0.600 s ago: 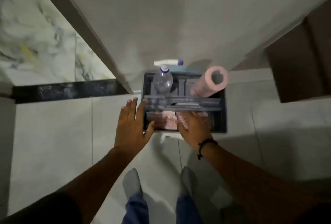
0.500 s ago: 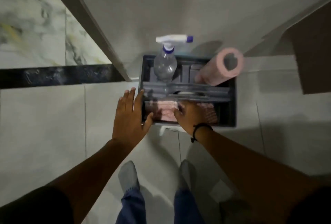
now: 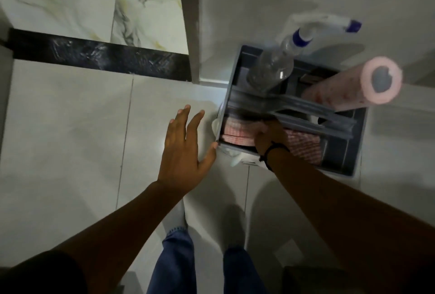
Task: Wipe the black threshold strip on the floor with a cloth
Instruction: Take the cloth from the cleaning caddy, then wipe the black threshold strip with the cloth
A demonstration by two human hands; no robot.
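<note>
The black threshold strip (image 3: 98,57) runs across the floor at upper left, dusty with pale smears, ending at a door frame. A grey caddy (image 3: 353,164) stands on the tiles to its right. Folded pink checked cloths (image 3: 237,132) lie in the caddy's near compartment. My right hand (image 3: 270,136) is down inside that compartment, its fingers closed on the cloths. My left hand (image 3: 186,150) hovers flat beside the caddy's left corner, fingers spread, its thumb touching the rim.
A clear spray bottle (image 3: 275,68) with a white and blue trigger stands in the caddy's far side, and a pink roll (image 3: 353,89) leans out to the right. The door frame (image 3: 190,23) rises beside the strip. My legs and feet (image 3: 179,235) are below.
The view has swung right and closer, so the strip and caddy sit differently in frame. My right hand has gone deeper among the cloths and closed on them. My left hand stays beside the caddy.
</note>
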